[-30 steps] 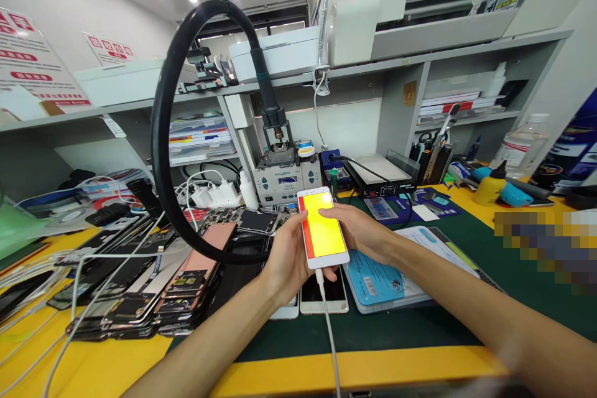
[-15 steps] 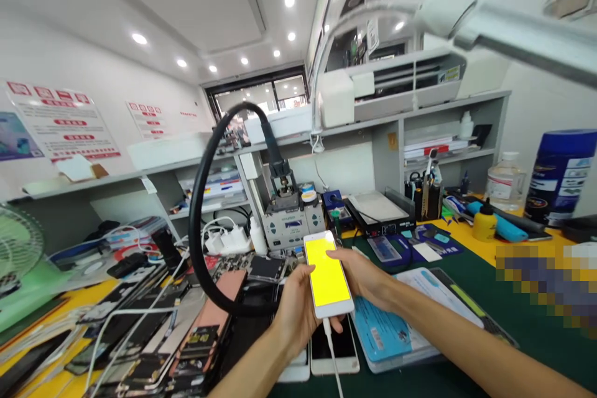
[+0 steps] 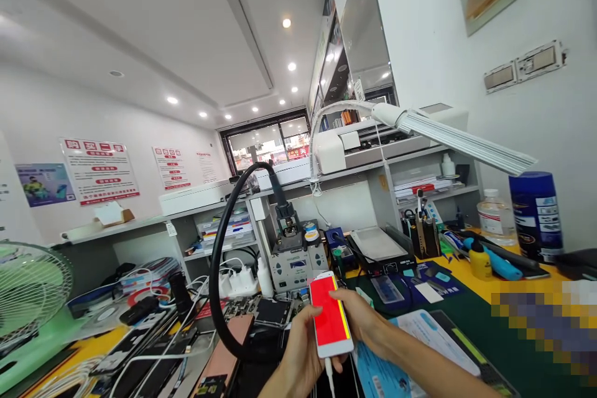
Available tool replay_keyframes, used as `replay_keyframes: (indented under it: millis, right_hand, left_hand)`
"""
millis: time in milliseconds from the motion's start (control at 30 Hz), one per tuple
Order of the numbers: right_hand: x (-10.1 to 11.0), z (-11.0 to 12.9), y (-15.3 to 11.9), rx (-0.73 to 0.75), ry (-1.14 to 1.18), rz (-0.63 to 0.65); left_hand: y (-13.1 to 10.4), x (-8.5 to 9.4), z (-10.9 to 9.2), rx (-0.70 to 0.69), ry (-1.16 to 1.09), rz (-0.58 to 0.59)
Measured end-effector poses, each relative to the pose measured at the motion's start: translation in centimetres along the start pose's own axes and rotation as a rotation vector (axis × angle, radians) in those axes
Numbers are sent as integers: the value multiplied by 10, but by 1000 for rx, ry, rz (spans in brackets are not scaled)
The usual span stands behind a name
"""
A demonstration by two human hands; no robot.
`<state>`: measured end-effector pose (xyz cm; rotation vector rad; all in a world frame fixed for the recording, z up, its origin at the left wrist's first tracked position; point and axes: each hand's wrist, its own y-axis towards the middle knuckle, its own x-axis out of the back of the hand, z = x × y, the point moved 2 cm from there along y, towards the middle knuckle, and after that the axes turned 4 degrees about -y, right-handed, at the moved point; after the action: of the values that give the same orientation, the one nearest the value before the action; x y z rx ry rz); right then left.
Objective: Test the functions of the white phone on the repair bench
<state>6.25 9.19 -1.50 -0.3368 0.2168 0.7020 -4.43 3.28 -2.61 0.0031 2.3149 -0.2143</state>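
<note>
A white phone (image 3: 330, 314) is held upright, low in the middle of the head view. Its screen is red with a thin yellow strip along the right edge. My left hand (image 3: 301, 342) is wrapped round its left side, thumb over the screen's edge. Round the right side closes my right hand (image 3: 359, 317), its thumb on the upper part of the screen. A white cable (image 3: 330, 375) is plugged into the phone's bottom end. The fingers behind the phone are mostly hidden.
Beyond the phone stands a grey soldering station (image 3: 298, 266) with a thick black hose (image 3: 215, 261) arching to the left. Phone parts and a pink phone back (image 3: 227, 348) lie at left. A blue packet (image 3: 380, 370) is at right, a green fan (image 3: 32, 298) far left.
The screen has turned from yellow to mostly red. My view has tilted up, so the hands and phone sit lower in the picture. Both hands still hold the phone.
</note>
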Motion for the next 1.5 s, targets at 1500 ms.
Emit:
replay_keyframes:
  millis: [1500]
  right_hand:
    - [-12,14,-23,57,-69,-39]
  left_hand:
    - [-10,12,-15,26,160,116]
